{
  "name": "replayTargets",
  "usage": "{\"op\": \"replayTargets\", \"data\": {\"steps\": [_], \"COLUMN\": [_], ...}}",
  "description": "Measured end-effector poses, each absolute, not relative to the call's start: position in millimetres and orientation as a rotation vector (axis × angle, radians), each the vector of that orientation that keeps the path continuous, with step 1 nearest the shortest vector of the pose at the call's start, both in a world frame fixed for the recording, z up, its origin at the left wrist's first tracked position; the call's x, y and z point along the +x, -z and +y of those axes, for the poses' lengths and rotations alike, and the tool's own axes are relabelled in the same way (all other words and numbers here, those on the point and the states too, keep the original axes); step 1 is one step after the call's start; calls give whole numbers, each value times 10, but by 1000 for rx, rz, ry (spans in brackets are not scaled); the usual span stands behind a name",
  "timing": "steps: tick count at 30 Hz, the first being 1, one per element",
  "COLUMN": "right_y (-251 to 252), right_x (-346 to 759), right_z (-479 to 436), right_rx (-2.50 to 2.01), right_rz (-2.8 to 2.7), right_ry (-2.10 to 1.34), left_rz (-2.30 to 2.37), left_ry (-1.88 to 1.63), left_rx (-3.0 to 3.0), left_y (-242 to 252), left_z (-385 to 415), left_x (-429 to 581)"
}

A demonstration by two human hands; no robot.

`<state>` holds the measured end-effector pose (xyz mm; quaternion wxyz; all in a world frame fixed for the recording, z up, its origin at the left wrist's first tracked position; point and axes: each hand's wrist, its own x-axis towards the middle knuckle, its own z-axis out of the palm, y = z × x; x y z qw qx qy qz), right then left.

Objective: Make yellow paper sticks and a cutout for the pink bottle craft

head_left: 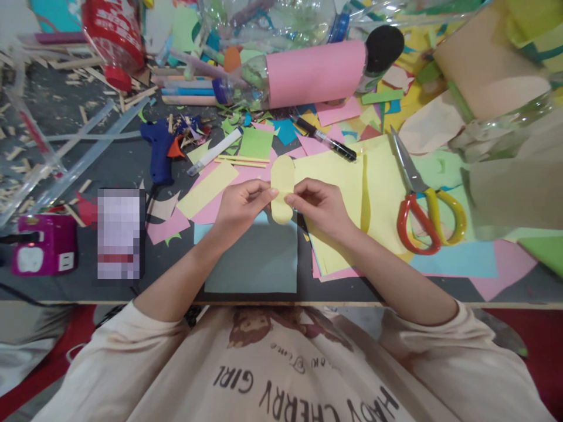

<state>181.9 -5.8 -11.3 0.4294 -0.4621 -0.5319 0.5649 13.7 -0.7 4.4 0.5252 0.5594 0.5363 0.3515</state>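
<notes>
A pale yellow paper cutout (282, 173) with rounded ends stands upright between my two hands, a crease running across its lower part. My left hand (246, 202) pinches its left edge at the crease. Opposite, my right hand (316, 202) grips the right edge between thumb and fingers. Below the cutout lies a grey-blue paper sheet (259, 264). Under my right wrist is a stack of yellow paper (338, 234). Large scissors (417, 193) with one red and one yellow handle rest to the right, blades apart.
A blue glue gun (156, 149), a capped black marker (325, 139) and a white marker (215, 151) lie among paper scraps. Behind them is a bottle wrapped in pink paper (316, 73). At left are a blurred-out phone (118, 234), a purple power adapter (44, 243) and a red-labelled bottle (114, 38).
</notes>
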Motion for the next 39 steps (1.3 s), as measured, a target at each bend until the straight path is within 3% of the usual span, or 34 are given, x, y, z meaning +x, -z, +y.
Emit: {"op": "replayTargets", "data": {"steps": [19,39], "right_y": [93,159], "right_x": [1847,1837], "right_z": [-54,-58], "right_rx": [-1151,-1071], "right_rz": [-1361,-1351], "right_ry": [-1388,-1392], "left_rz": [1285,1261], "left_ry": [-722,-927], "left_rx": [1427,1610], "left_y": [-68,-17], "left_z": [-35,-66], "left_x": [148,155]}}
